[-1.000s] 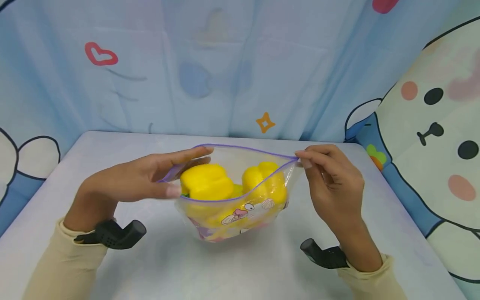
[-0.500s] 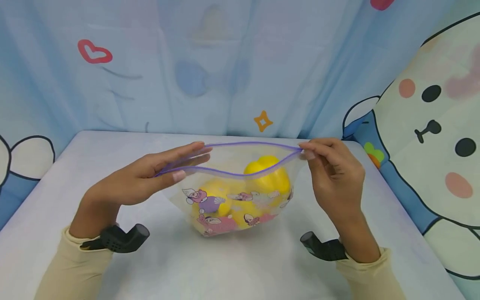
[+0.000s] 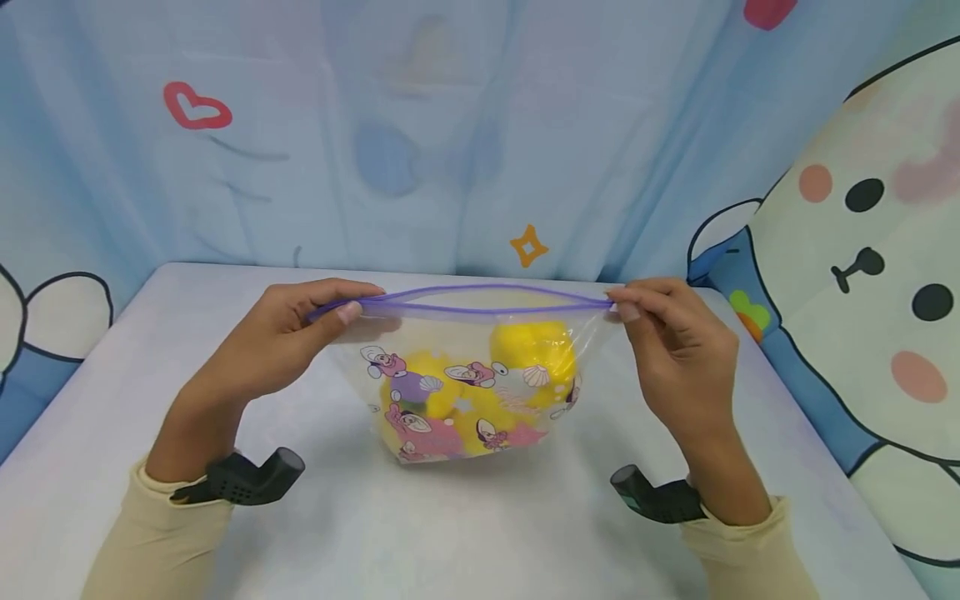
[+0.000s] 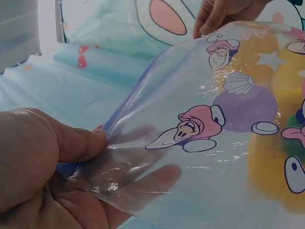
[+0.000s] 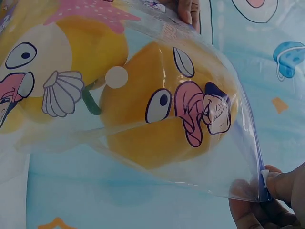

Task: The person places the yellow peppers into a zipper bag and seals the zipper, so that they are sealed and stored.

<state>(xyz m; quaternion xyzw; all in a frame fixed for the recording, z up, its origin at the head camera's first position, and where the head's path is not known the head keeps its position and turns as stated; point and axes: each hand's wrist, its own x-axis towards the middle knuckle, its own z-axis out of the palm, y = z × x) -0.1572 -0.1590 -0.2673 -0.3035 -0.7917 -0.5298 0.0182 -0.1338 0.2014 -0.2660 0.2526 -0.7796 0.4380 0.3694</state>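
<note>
Between both hands hangs a clear zip bag [image 3: 442, 400] printed with pink cartoon shells, its purple zip edge along the top. Inside it are several yellow bell peppers [image 3: 534, 358], one showing a green stem through the plastic in the right wrist view. My left hand [image 3: 273, 337] pinches the left top corner between thumb and fingers; in the left wrist view its fingers [image 4: 162, 179] show behind the film. My right hand [image 3: 678, 358] pinches the right top corner, where a small white slider [image 5: 265, 178] sits by the thumb. The two zip edges stand slightly apart in the middle.
The bag is over a white table [image 3: 480, 542]. Behind it hangs a light blue curtain [image 3: 450, 150] with printed shapes. A large cartoon character print [image 3: 847, 275] fills the right side. Black wrist cameras [image 3: 251, 477] are strapped at both sleeves.
The bag's wide mouth has narrowed to a thin gap, and its front edge has risen over the peppers. My left hand has gone from spread fingers to pinching the corner.
</note>
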